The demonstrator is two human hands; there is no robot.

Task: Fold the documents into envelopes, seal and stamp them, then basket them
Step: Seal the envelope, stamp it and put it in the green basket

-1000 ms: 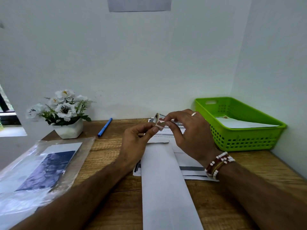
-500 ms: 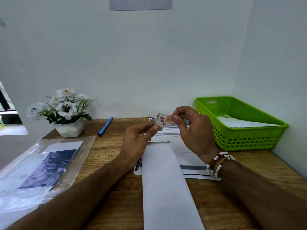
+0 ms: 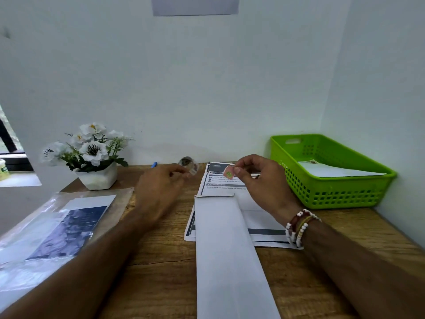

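A long white envelope (image 3: pixel 230 261) lies flat on the wooden bench (image 3: pixel 161 261), running from the near edge away toward the wall. Its far end rests on top of the printed documents (image 3: pixel 266 226), which spread out beneath it and to its right. To the left, near the bench's edge, lies a clear plastic sleeve (image 3: pixel 30 240) with a dark blue and white sheet inside.

Beyond the envelope's far end both hands are raised above the bench. The left hand (image 3: pixel 161 187) has its fingers curled, and its fingertips hold a small round roll (image 3: pixel 189 166), which is too blurred to make out clearly. The right hand (image 3: pixel 262 180), with beaded bracelets (image 3: pixel 299 226) at the wrist, pinches a small pink stamp (image 3: pixel 228 173) with a green mark between thumb and forefinger, over the far part of the documents. The two hands are apart, and the stamp is clear of the roll.

Farther right stands a green basket (image 3: pixel 340 194), set in the corner, with a white envelope (image 3: pixel 333 172) lying flat inside it. Farther left, a white pot of white flowers (image 3: pixel 92 157) stands near the wall, and the tip of a blue pen (image 3: pixel 154 165) shows just past the left hand. On the wall above hangs a sheet of paper (image 3: pixel 195 5).
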